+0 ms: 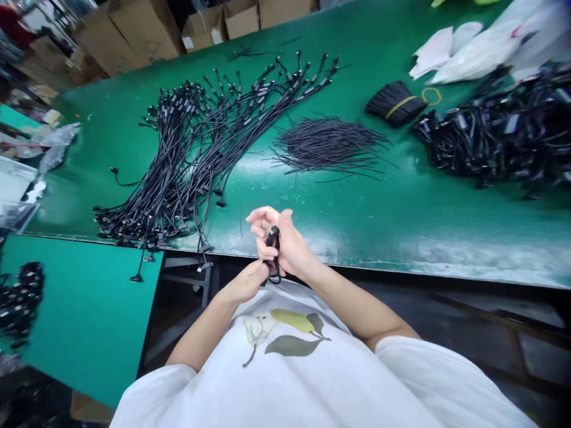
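Observation:
A small black cable (273, 238), looped on itself, is between my two hands near my body, in front of the table edge. My left hand (252, 280) pinches its lower end. My right hand (285, 241) has its fingers curled around the upper part, thumb raised. Long black cables (173, 160) with connectors lie spread on the green table to the left. A loose pile of thin black ties (330, 142) lies ahead of my hands. Further right is a bundle of ties (395, 104) with a yellow band.
Coiled black cables (504, 128) are heaped at the right, with white plastic bags (486, 50) behind. Cardboard boxes (138, 30) stand beyond the green table (401, 208). A lower green surface (89, 309) at the left holds more black cables (22, 303).

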`<state>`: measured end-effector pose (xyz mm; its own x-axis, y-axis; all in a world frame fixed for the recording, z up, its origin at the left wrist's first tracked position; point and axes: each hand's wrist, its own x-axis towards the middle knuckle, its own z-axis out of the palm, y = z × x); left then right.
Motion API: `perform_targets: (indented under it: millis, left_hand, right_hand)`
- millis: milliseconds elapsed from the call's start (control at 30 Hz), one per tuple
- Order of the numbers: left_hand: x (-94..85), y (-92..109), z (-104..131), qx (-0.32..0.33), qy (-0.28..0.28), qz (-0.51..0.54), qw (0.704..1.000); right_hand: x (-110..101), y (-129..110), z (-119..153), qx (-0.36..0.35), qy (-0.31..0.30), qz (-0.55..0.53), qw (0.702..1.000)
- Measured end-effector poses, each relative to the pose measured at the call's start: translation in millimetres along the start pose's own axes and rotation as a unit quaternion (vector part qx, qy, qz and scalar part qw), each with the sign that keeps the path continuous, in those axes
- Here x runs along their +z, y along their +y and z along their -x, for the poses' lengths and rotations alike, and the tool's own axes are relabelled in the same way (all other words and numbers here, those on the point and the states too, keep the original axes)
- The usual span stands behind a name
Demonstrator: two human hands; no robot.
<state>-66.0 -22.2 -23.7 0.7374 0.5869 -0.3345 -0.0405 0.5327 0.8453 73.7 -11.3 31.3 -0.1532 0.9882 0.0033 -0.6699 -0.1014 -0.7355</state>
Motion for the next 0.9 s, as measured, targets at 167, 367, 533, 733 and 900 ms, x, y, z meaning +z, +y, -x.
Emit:
perform_targets:
  millis: [167, 367, 533, 733, 900]
  left_hand:
    - [26.9, 24.9, 8.4, -0.087, 0.01, 0.213, 0.973]
    - [30.4, 31.2, 8.7, -0.113, -0.007, 0.22, 0.969]
    - [23.8, 26.5, 4.6, -0.061, 0.076, 0.114, 0.989]
    - [5.3, 31.6, 12.7, -0.119, -0.02, -0.076, 0.99]
    - [2.4, 31.0, 20.2, -0.136, -0.093, -0.403, 0.9]
  right_hand:
    - [-2.1, -10.1, -7.6, 0.022, 0.017, -0.031, 0.999]
    - [-9.8, -6.2, -12.2, 0.033, 0.005, 0.012, 0.999]
    - [-36.9, -22.7, -0.7, -0.203, 0.043, 0.392, 0.896]
    - [-68.7, -22.4, 37.0, -0.312, -0.262, 0.741, 0.535]
    - [-77.7, 2.5, 58.0, -0.176, -0.285, 0.821, 0.464]
